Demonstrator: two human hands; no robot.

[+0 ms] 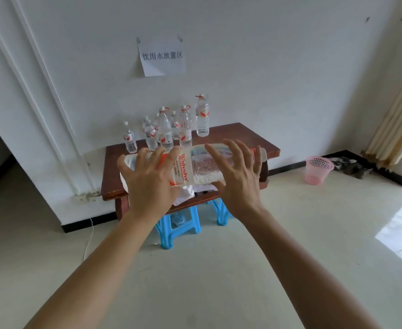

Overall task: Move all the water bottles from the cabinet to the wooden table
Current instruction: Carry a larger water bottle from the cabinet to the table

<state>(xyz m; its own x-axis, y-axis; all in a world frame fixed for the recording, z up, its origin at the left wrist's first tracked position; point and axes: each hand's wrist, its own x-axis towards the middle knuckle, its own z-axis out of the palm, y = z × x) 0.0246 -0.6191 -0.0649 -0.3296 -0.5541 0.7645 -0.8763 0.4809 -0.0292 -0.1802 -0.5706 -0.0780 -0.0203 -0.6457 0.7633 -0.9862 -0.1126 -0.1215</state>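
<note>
The left hand (147, 181) and right hand (239, 179) hold a large water bottle (195, 167) sideways over the front edge of the table (254, 138), spread fingers (233, 150) curved round it.

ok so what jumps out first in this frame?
The big bottle lying sideways mid-frame, held between the left hand and right hand, catches the eye first. Behind it, a cluster of upright smaller bottles stands at the back left of the wooden table by the wall. A paper sign hangs above them, and a pink basket sits on the floor to the right.
</note>
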